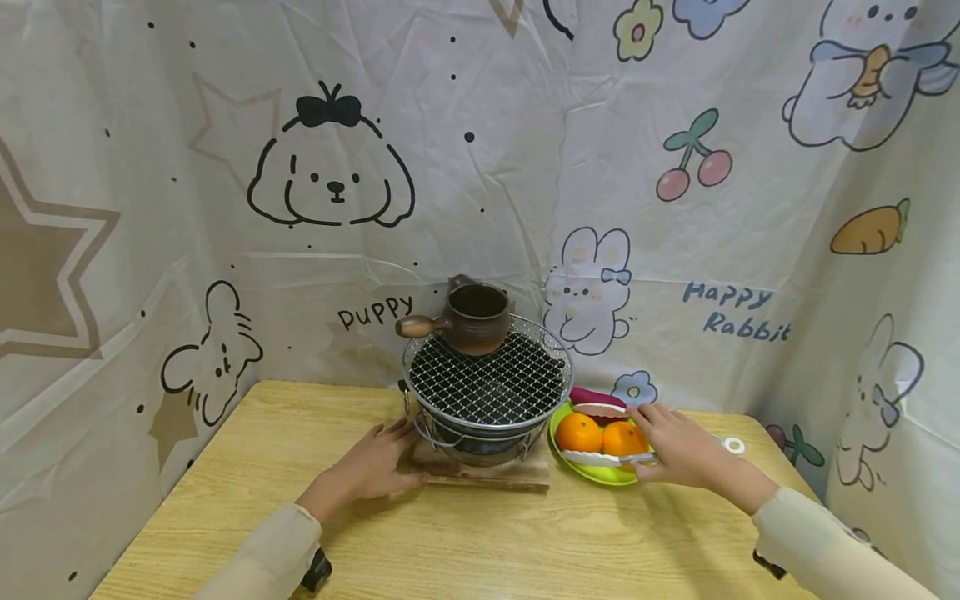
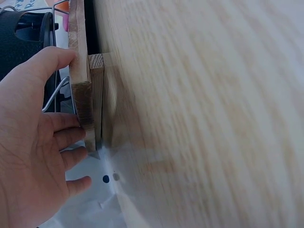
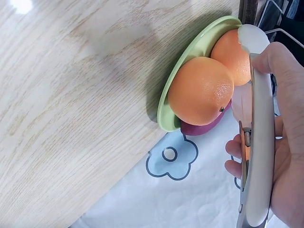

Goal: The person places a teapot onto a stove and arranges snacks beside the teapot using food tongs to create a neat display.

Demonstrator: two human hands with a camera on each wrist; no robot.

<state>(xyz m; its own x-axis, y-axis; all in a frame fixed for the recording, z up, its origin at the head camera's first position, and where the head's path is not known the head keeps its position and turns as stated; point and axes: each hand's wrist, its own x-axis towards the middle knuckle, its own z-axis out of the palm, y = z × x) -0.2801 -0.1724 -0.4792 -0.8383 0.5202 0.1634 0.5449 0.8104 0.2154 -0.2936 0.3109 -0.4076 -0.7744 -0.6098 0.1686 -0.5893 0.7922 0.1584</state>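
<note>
My right hand (image 1: 686,450) holds a pair of food tongs (image 3: 262,147), thumb on one arm and fingers on the other. Their pale scalloped ends stand apart, one on each side of the oranges in the head view. Two oranges (image 1: 579,432) sit on a green plate (image 3: 164,107) with a purple-red thing (image 1: 597,397) behind them, partly hidden. At the left front corner of a wooden board (image 2: 81,90), my left hand (image 1: 378,462) touches the edges, thumb along the front and fingers at the side. A small round grill stove (image 1: 480,446) stands on that board.
A round wire mesh (image 1: 491,392) tops the stove, and a brown clay pot (image 1: 477,329) with a side handle stands toward its back. Patterned cloth (image 1: 480,167) hangs close behind the wooden table (image 1: 480,542) and at both sides.
</note>
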